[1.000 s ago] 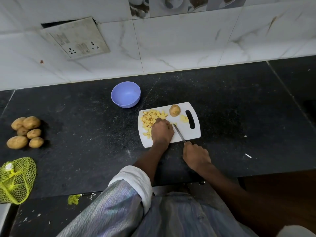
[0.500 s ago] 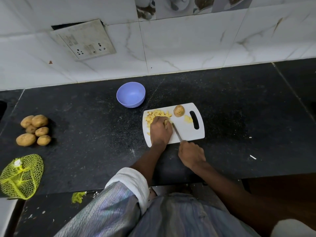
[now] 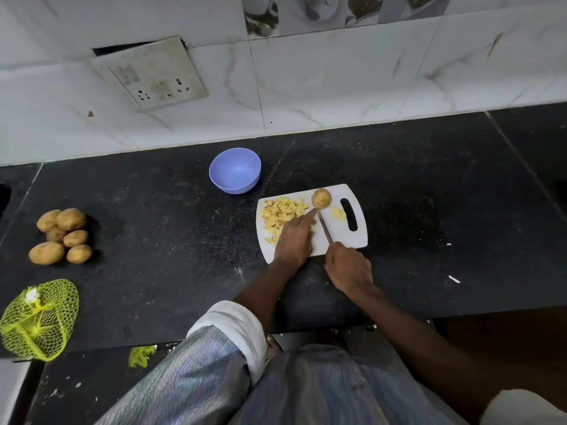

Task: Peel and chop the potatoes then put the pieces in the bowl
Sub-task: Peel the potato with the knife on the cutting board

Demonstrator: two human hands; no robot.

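Potato (image 3: 321, 198), unpeeled, sits at far edge of cutting board (image 3: 359, 237) on desk (image 3: 153, 210); likely firm, round, prone to roll, best pinned from top. Left hand (image 3: 295, 237) fingers extended, index tip touching it. Right hand (image 3: 348, 266) grips knife (image 3: 324, 229), tip near potato. Chopped pieces (image 3: 283, 214) left of it; bowl (image 3: 235, 170) beyond.

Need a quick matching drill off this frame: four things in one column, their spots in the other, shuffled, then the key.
Things:
1. bowl
2. knife
3. net bag
4. whole potatoes

Places:
A. near left corner of the counter
B. in the right hand, blade over the board
C. piled on the counter's left, beyond the net bag
D. on the counter just beyond the board's left end

Pairs: 1-D, 2-B, 3-A, 4-C
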